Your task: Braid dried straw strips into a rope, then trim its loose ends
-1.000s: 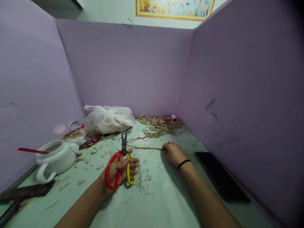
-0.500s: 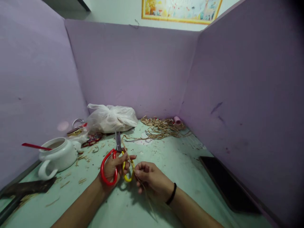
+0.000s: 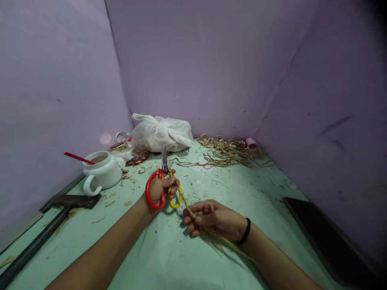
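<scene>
My left hand (image 3: pixel 156 189) is closed around a pair of scissors (image 3: pixel 164 161) with one red and one yellow handle, blades pointing up and away. Its fingers also pinch a tan fibre cord (image 3: pixel 185 201), which passes beside the yellow loop. Lower and to the right, my right hand (image 3: pixel 220 219) grips the same cord between thumb and fingers. Past that grip the cord spreads into loose, pale strands toward my right forearm. From the left hand, a thin length of cord runs back to a heap of tan cord (image 3: pixel 226 156) by the rear wall.
A white pot (image 3: pixel 105 173) with a red stick in it stands left, near a dark-headed tool (image 3: pixel 75 201) with a long handle. Behind them lies a knotted white plastic bag (image 3: pixel 165 135). A black flat panel (image 3: pixel 323 241) lies right. Purple walls surround the green tabletop; fibre scraps are scattered.
My right hand has drawn away from the left along the cord, so a longer stretch shows between them. The camera view has tilted down and shifted left.
</scene>
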Action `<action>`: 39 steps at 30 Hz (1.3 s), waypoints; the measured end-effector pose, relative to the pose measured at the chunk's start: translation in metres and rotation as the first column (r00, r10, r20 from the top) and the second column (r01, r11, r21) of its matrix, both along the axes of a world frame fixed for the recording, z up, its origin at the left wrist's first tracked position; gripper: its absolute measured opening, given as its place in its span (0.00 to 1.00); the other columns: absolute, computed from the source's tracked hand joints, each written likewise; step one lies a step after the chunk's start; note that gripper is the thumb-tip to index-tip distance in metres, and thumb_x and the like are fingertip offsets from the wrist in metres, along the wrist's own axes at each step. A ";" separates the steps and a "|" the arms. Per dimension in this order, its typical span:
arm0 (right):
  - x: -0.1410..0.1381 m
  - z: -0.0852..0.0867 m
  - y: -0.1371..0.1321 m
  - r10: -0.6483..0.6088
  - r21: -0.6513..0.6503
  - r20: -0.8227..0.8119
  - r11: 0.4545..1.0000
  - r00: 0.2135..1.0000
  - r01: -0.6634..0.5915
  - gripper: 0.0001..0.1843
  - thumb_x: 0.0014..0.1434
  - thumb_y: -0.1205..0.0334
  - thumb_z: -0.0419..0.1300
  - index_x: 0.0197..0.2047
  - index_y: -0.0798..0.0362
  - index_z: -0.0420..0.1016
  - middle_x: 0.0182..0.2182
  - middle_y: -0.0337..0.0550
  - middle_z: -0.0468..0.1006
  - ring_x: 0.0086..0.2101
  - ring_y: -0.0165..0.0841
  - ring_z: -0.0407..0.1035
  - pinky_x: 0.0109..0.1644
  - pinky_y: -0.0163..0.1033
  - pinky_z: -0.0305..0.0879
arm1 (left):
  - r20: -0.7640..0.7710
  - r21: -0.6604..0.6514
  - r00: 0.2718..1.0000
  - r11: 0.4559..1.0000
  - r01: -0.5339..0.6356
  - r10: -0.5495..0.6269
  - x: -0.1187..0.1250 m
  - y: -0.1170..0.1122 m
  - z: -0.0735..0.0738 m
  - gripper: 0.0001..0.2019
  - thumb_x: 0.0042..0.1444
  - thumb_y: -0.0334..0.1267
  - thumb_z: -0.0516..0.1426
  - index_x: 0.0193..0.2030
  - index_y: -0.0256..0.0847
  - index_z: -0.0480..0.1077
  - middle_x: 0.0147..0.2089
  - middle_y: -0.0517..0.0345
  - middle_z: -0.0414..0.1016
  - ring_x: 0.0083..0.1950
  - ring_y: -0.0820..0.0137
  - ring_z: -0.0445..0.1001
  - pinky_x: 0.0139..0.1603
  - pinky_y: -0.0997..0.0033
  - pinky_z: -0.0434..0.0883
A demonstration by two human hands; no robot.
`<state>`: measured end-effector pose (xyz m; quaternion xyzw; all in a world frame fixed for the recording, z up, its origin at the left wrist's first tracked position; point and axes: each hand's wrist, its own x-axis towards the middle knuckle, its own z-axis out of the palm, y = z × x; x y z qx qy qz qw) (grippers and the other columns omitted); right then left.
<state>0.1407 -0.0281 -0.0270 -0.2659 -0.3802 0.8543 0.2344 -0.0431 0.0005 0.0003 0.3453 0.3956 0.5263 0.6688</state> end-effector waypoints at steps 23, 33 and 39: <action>-0.010 0.004 -0.005 -0.189 0.081 0.117 0.980 0.975 0.181 0.13 0.40 0.63 0.68 0.29 0.61 0.74 0.20 0.37 0.69 0.21 0.23 0.63 0.23 0.32 0.65 | -0.082 0.102 0.997 0.995 0.011 -0.002 0.004 -0.003 -0.004 0.20 0.41 0.33 0.58 0.41 0.39 0.56 0.24 0.63 0.69 0.17 0.78 0.64 0.16 0.79 0.62; -0.003 0.010 -0.001 -0.229 0.053 0.088 0.973 0.969 0.225 0.11 0.39 0.66 0.69 0.27 0.61 0.74 0.19 0.38 0.73 0.18 0.23 0.66 0.24 0.31 0.64 | -0.142 0.111 0.988 0.993 -0.049 0.065 -0.006 0.001 0.004 0.20 0.39 0.33 0.59 0.40 0.40 0.57 0.23 0.63 0.68 0.18 0.78 0.64 0.15 0.81 0.61; -0.010 0.013 -0.011 -0.188 0.268 0.046 0.948 0.981 0.169 0.10 0.37 0.63 0.69 0.23 0.60 0.75 0.18 0.39 0.74 0.18 0.24 0.66 0.23 0.30 0.62 | -0.290 0.034 0.950 0.994 -0.109 0.114 0.011 -0.003 -0.005 0.16 0.40 0.29 0.54 0.38 0.41 0.56 0.19 0.65 0.66 0.15 0.79 0.61 0.13 0.83 0.57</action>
